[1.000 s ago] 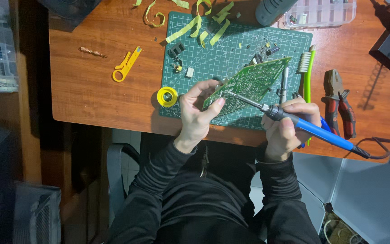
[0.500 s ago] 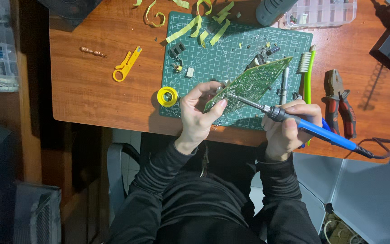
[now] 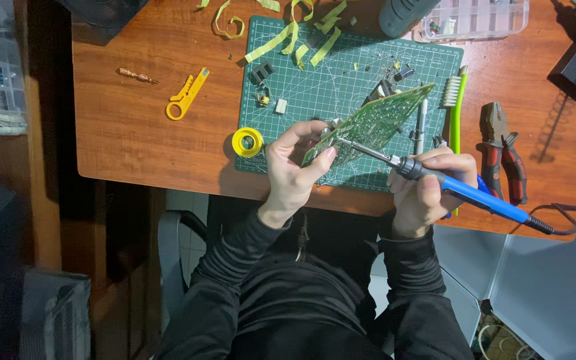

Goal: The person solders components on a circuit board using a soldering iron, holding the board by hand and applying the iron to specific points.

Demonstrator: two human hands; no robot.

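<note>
- The left hand (image 3: 293, 175) is closed on the near end of a green circuit board (image 3: 375, 123), thumb on top and fingers curled around the edge, holding it tilted above the green cutting mat (image 3: 315, 73).
- The board slants from the left hand up toward the far right, its far corner over the mat's right part.
- The right hand (image 3: 425, 190) is wrapped tight around the blue-handled soldering iron (image 3: 448, 187), gripping it near the black collar at the front of the handle.
- The iron's thin metal tip points left and meets the board's surface just beside the left thumb.
- The iron's cord trails away to the right, across the edge of the wooden table (image 3: 135, 133).
- A yellow spool of solder (image 3: 247, 142) lies at the mat's near left corner, just beside the left hand.
- Yellow-green tape strips (image 3: 288, 37) lie scattered over the far edge of the mat.
- A yellow wire stripper (image 3: 187, 95) lies on the table left of the mat, well apart from both hands.
- Red-handled pliers (image 3: 501, 157) rest on the table to the right, near the right hand.
- A green-handled brush (image 3: 456, 100) lies along the mat's right edge.
</note>
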